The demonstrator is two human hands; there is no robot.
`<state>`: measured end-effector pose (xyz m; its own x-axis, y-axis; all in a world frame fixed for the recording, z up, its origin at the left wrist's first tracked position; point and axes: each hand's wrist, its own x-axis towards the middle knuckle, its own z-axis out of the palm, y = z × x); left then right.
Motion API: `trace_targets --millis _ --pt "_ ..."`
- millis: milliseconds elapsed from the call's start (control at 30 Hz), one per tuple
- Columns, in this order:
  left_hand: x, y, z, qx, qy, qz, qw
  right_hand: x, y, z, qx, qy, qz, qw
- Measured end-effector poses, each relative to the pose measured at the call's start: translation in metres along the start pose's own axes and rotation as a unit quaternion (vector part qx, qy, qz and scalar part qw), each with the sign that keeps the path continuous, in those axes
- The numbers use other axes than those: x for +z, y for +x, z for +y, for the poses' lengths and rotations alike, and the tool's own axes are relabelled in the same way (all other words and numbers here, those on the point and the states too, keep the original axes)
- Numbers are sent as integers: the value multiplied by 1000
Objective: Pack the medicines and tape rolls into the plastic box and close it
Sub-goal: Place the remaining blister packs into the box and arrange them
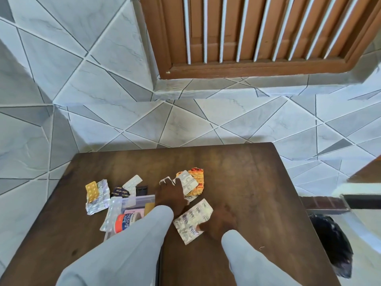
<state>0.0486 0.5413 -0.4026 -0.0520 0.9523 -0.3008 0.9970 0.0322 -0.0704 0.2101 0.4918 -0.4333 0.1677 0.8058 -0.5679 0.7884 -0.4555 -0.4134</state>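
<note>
Blister packs are being gathered from a dark wooden table at the centre of the frame. The fingertips of the left hand are spread and laid on a white blister strip that lies over an orange foil sachet; whether anything is actually pinched cannot be told. The right hand, lower and to the right, has its fingers curled onto the edge of a large silver foil blister sheet, apparently pinching it, though motion blur hides the grip.

For the step to go well, each flat pack should be slid or pinched up by an edge, since thin foil lies flush on the wood, and the loose stack under the left hand is best lifted together.

A clear plastic box, open, sits at lower centre-left, partly hidden by the left sleeve. An adhesive tape roll is seen inside it, with a silver strip leaning over its near wall. At the left of the table an orange pill strip, a crumpled foil sheet, a white strip and a dark sachet remain outside. No lid can be made out.
</note>
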Motion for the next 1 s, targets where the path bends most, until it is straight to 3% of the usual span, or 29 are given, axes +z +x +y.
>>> trace_targets --millis 67,167,333,567,800,900,1000 --pt "-8 9 2 -39 -82 11 996 0 1 3 -2 9 3 1000" --pt "-14 21 7 -128 -236 19 963 -7 4 9 -14 29 9 999" --pt "-9 33 15 -199 -233 17 952 -32 14 20 -41 71 7 997" --pt "-12 53 26 -188 -262 63 945 -47 29 37 -30 198 12 980" --pt "-6 68 25 -175 -341 5 924 -50 37 38 -24 226 1 974" --pt "-6 73 25 -179 -396 -49 899 -48 36 37 -19 206 9 978" --pt "-7 76 23 -186 -487 -92 848 -46 38 35 -11 185 18 982"
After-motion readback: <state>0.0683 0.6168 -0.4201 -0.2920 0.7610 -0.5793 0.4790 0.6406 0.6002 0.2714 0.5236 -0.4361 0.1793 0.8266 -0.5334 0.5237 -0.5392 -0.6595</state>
